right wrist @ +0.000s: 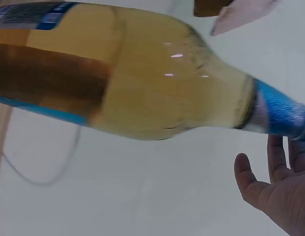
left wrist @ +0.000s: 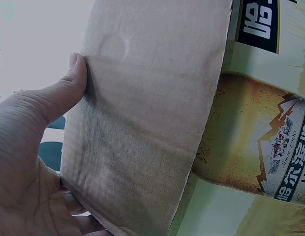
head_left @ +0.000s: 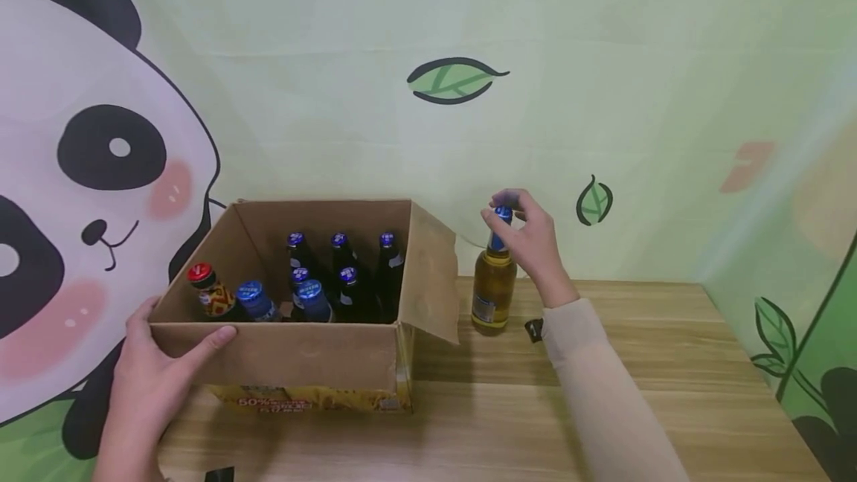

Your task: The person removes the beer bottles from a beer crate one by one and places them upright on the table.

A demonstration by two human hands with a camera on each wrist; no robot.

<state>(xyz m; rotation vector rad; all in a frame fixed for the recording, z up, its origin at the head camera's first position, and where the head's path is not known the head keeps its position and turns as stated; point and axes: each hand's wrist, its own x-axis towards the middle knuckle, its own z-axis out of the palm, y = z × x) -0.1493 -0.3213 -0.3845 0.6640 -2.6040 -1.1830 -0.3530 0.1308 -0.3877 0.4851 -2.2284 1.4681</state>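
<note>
My left hand point(head_left: 149, 370) grips the near left corner of an open cardboard box point(head_left: 294, 352). Its thumb point(left wrist: 76, 78) lies along the edge of the brown flap point(left wrist: 147, 108), and the other fingers are partly hidden behind the cardboard. To the right of the box, a clear beer bottle point(head_left: 494, 288) of golden liquid stands upright on the table. My right hand point(head_left: 532, 236) is at its top, thumb and fingers curled round the blue-wrapped neck just at the cap. In the right wrist view the lower fingers point(right wrist: 278, 162) stick out loosely behind the neck.
Inside the box stand several dark bottles point(head_left: 348, 292) with blue caps, plus a red-capped bottle point(head_left: 213, 292) at the left. The box's right flap point(head_left: 431, 274) sticks out towards the beer bottle. Behind the wooden table point(head_left: 643, 363) hangs a printed green backdrop point(head_left: 321, 95).
</note>
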